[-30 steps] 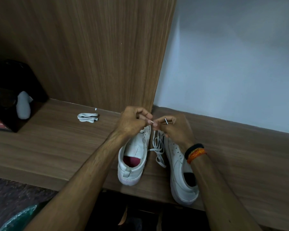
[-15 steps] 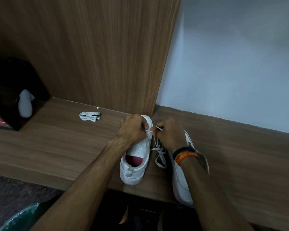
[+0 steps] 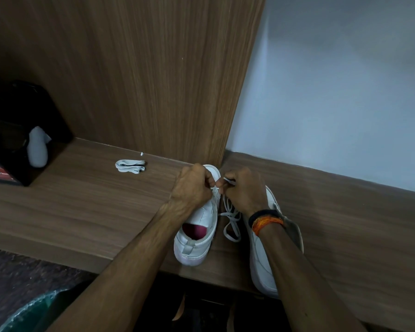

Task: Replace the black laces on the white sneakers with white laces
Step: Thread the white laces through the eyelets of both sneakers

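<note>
Wood-grain bench running along a wood panel and a grey wall; we're working near its front edge, just right of where the panel ends. Both sneakers are sitting heels toward us: left sneaker with its toe near the back edge, right sneaker beside it, heel overhanging the front edge.

Since a second ago we're dropping both hands from above the shoes down onto the left sneaker's toe end. Left hand is curling around the eyelet area, pinching something there; right hand is pinching the white lace tip, which is poking out above the knuckles. Slack is looping loose on the bench between the two shoes.

Reading: we're moving from handling the lace in the air to feeding it through an eyelet, likely an early row. Which eyelet, we can't tell; fingers are covering it.

Spare white lace bundle is lying untouched toward the back edge, left of us. No black laces in view. Second shoe is looking unlaced, partly hidden.
</note>
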